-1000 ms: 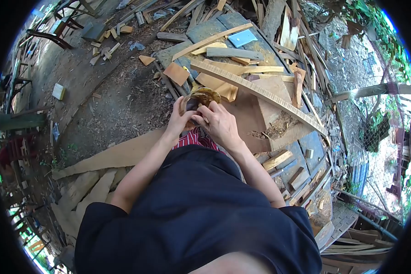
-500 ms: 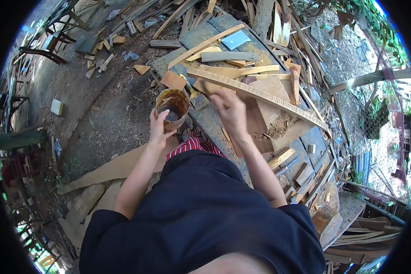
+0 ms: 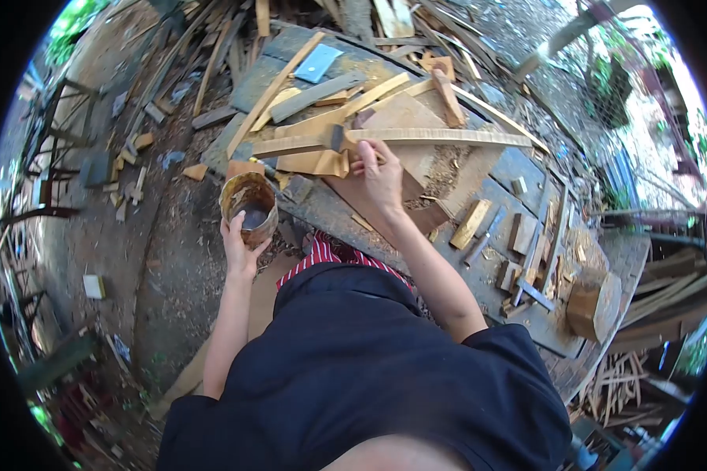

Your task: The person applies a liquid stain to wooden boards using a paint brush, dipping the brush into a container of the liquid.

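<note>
Scraps [image 3: 318, 96] litter the bench [image 3: 518, 163], upper centre of the frame. We find the left hand [image 3: 239, 247] grasping the can [image 3: 249, 193] left of centre, thumb over its rim, mouth up presumably against spilling, and the right hand's [image 3: 379, 177] fingers pinching an apparent brush [image 3: 337, 138] over the strip [image 3: 448, 136]. Fingers mask the handle; bristle contact we cannot confirm.
</note>
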Demonstrator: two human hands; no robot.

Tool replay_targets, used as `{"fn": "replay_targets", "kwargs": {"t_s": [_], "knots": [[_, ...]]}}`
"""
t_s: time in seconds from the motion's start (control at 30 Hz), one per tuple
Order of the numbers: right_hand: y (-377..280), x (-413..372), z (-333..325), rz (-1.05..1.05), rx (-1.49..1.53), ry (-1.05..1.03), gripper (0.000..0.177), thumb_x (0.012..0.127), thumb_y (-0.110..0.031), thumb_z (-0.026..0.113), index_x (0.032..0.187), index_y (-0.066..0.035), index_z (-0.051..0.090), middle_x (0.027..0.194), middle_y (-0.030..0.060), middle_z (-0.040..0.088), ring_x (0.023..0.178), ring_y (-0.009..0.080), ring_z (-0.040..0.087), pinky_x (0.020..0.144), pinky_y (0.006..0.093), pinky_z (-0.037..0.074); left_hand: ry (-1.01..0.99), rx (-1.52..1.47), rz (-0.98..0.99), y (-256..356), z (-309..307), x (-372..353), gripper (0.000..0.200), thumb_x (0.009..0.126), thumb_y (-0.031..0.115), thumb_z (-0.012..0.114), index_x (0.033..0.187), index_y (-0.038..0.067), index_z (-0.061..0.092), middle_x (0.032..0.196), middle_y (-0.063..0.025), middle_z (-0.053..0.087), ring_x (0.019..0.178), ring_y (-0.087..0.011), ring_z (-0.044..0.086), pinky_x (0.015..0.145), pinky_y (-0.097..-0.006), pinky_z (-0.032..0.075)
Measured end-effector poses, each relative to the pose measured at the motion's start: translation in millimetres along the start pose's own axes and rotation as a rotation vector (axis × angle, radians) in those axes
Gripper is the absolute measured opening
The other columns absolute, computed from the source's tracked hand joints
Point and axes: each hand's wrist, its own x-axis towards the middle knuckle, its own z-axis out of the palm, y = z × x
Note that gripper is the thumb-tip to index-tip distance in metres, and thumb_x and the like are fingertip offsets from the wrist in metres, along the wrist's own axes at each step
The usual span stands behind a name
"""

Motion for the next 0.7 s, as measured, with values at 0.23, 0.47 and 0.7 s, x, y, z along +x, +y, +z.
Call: {"fn": "replay_targets", "kwargs": {"t_s": [0.23, 0.47, 0.7], "knots": [[-6, 23, -167, -0.092, -0.197, 0.341, 0.029, 0.098, -0.027, 0.059, 0.107, -0.001, 0.066, 0.073, 0.005, 0.064, 0.059, 0.0099, 0.061, 0.053, 0.0236, 0.051, -0.048, 0.018, -0.017, 1, 20, 8, 0.071, 0.084, 0.039, 0.065, 0.142, 0.024, 0.028, 0.139, -0.0099, 0.036, 0.125, -0.0335, 0.043, 0.09, -0.0574, 0.047], [-4, 69, -316, -0.162, -0.427, 0.591, 0.029, 0.098, -0.029, 0.059, 0.108, -0.003, 0.067, 0.075, 0.0074, 0.066, 0.058, 0.0103, 0.062, 0.053, 0.025, 0.05, -0.058, 0.015, -0.055, -4, 19, 9, 0.07, 0.084, 0.049, 0.065, 0.141, 0.024, 0.033, 0.143, -0.0084, 0.035, 0.132, -0.0319, 0.038, 0.1, -0.0564, 0.042], [-13, 100, -377, -0.409, -0.974, 0.702, 0.03, 0.097, -0.032, 0.057, 0.113, -0.007, 0.066, 0.091, 0.0123, 0.068, 0.074, 0.0231, 0.066, 0.064, 0.0361, 0.052, 0.056, -0.012, -0.018, -6, 10, -3, 0.072, 0.083, 0.049, 0.066, 0.141, 0.024, 0.032, 0.143, -0.0085, 0.035, 0.131, -0.0322, 0.039, 0.1, -0.0564, 0.042]]}}
